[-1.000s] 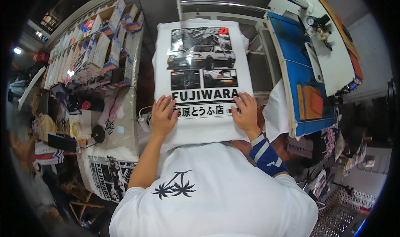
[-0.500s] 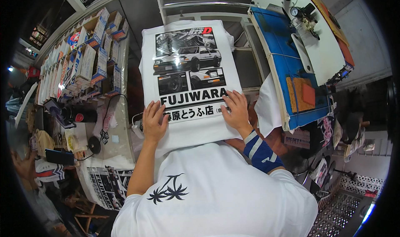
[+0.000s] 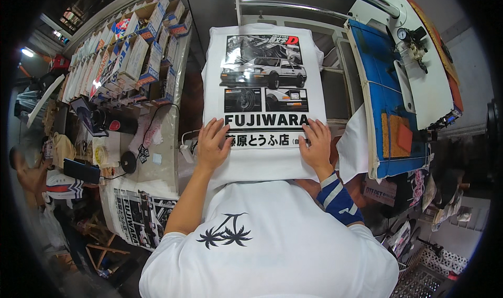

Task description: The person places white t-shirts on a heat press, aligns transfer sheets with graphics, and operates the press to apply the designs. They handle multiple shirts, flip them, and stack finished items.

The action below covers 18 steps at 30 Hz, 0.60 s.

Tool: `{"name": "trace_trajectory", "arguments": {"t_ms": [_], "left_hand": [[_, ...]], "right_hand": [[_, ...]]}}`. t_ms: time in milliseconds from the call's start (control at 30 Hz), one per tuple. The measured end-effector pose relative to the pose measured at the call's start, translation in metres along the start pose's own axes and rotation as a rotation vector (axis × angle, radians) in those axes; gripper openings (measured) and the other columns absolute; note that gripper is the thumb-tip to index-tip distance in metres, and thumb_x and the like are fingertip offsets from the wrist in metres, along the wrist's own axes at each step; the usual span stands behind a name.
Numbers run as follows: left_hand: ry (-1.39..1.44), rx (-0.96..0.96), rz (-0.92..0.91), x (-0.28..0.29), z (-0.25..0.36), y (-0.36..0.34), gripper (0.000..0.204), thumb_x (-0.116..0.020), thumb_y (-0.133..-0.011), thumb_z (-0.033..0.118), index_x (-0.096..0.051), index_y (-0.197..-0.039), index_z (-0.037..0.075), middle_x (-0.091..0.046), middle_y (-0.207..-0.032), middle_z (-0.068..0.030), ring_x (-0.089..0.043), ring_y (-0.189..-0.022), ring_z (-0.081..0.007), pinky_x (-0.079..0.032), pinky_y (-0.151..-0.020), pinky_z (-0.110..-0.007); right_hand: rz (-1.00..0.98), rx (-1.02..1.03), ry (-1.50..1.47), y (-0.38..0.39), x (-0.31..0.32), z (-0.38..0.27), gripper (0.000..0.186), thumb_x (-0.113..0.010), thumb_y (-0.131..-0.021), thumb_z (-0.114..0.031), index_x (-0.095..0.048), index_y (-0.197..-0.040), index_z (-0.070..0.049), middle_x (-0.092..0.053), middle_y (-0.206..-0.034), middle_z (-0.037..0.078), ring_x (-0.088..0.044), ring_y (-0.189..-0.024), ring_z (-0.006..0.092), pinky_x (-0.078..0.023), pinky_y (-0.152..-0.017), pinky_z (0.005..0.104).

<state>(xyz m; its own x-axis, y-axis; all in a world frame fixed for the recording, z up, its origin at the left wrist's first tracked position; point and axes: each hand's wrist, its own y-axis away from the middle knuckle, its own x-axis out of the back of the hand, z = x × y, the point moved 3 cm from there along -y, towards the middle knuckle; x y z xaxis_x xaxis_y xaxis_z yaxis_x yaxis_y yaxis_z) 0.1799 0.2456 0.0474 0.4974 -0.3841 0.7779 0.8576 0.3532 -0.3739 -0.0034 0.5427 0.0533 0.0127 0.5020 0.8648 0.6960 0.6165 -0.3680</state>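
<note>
A white T-shirt (image 3: 262, 164) lies spread flat in front of me, its lower edge close to my body. On it rests a glossy sheet with a black-and-white car print (image 3: 264, 73), with large lettering below the pictures. My left hand (image 3: 211, 146) lies on the sheet's lower left corner, fingers spread and pointing away from me. Across from it, my right hand (image 3: 316, 147) rests on the lower right corner in the same way, fingers apart. Both palms face down, and neither hand grips anything. The shirt hides whatever supports it.
Right of the shirt stands a press with a blue pad (image 3: 385, 94), an orange block (image 3: 404, 138) and a pressure gauge (image 3: 402, 33). Cardboard boxes (image 3: 133, 59) crowd the left table, with a phone (image 3: 81, 170) nearby. Printed sheets (image 3: 144, 217) hang at lower left. Part of another person shows far left.
My view has shifted, so the shirt and surroundings sit further right in the picture. Both hands keep about the same places on the sheet's lower corners.
</note>
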Motion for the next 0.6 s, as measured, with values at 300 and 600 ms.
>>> {"name": "trace_trajectory", "arguments": {"t_ms": [300, 600], "left_hand": [[0.001, 0.022, 0.011, -0.0017, 0.0015, -0.0004, 0.04, -0.075, -0.085, 0.021, -0.071, -0.124, 0.013, -0.061, -0.14, -0.0083, -0.049, -0.138, -0.03, -0.034, -0.114, -0.055], [-0.013, -0.015, 0.002, 0.0018, 0.0019, -0.0021, 0.039, -0.075, -0.083, 0.016, -0.071, -0.121, 0.008, -0.062, -0.138, -0.0112, -0.049, -0.137, -0.033, -0.037, -0.113, -0.05]], "right_hand": [[0.009, 0.001, 0.007, -0.0008, 0.001, 0.0001, 0.039, -0.069, -0.088, -0.025, -0.068, -0.124, -0.009, -0.06, -0.14, 0.01, -0.048, -0.135, 0.0346, -0.03, -0.116, 0.0547], [0.013, -0.004, 0.0, -0.0022, 0.0003, -0.0007, 0.038, -0.069, -0.087, -0.025, -0.068, -0.123, -0.01, -0.06, -0.138, 0.011, -0.048, -0.135, 0.0342, -0.029, -0.117, 0.0546]]}}
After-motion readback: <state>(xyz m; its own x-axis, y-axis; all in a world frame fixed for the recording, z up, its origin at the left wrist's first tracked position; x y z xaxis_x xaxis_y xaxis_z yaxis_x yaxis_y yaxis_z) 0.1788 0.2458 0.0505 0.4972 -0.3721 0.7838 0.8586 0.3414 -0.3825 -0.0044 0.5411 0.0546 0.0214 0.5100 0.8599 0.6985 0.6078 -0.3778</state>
